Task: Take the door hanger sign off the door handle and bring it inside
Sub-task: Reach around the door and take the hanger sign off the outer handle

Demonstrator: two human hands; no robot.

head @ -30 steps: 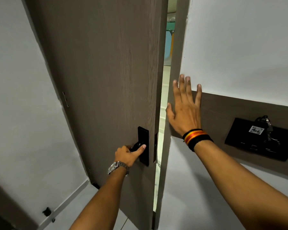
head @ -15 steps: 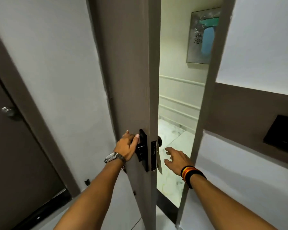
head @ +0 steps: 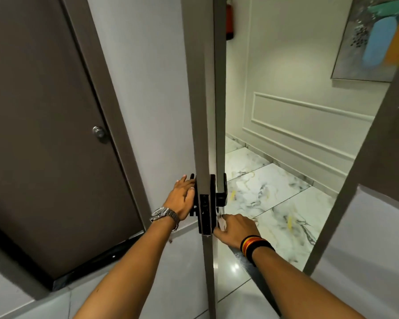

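The grey door (head: 203, 107) stands open, edge-on to me. My left hand (head: 181, 199) rests on the black inner handle (head: 192, 180), fingers laid over it. On the outer side a black handle (head: 222, 195) sticks out, and a pale door hanger sign (head: 222, 223) hangs below it, mostly hidden. My right hand (head: 236, 229) reaches round the door edge and pinches the sign's lower part between fingers and thumb.
A dark brown door (head: 44, 146) with a round metal knob (head: 98, 132) is on the left. The door frame (head: 355, 171) slants on the right. Beyond lies a marble-tiled corridor floor (head: 276, 194), a panelled wall with a painting (head: 378, 38) and a red extinguisher (head: 229, 21).
The door has swung wider open. My right hand went from the wall down past the door edge and took hold of the sign. My left hand stayed on the inner handle.
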